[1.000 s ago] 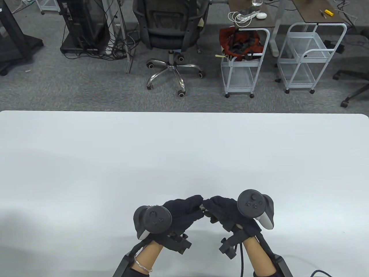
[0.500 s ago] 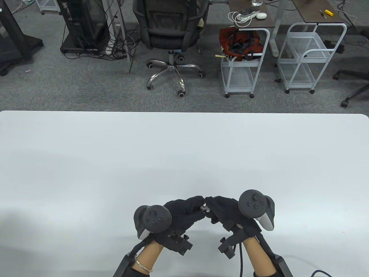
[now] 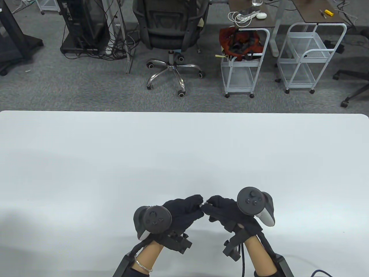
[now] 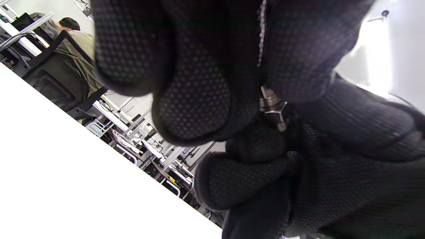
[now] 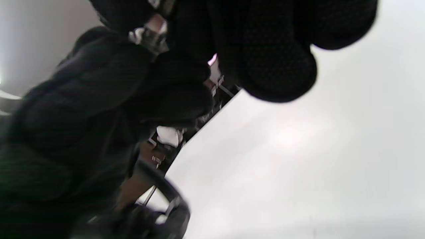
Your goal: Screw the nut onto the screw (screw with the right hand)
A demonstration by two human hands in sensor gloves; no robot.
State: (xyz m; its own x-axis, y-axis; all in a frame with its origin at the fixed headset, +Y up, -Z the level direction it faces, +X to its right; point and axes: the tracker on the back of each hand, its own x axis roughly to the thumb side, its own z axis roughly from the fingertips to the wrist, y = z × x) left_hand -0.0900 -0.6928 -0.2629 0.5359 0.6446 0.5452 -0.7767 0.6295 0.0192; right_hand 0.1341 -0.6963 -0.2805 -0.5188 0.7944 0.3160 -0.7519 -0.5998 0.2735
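In the table view my left hand [image 3: 198,205] and right hand [image 3: 211,204] meet fingertip to fingertip just above the white table [image 3: 184,150], near its front edge. A small metal screw [image 3: 204,203] shows between them. In the left wrist view my left fingers [image 4: 196,99] pinch the threaded screw [image 4: 267,99]. A hex nut [image 4: 277,115] sits on it, and my right hand's fingers [image 4: 332,146] grip that nut. The right wrist view is blurred. It shows the metal parts [image 5: 151,31] between my right fingers [image 5: 275,66] and the left glove [image 5: 83,99].
Beyond the table's far edge stand an office chair [image 3: 170,28], two white wire carts [image 3: 245,57] and a computer stand with cables [image 3: 83,28]. No other objects lie on the tabletop.
My right hand has rolled at the wrist while gripping the nut; its tracker shifted slightly left and up. My left hand has stayed where it was, holding the screw.
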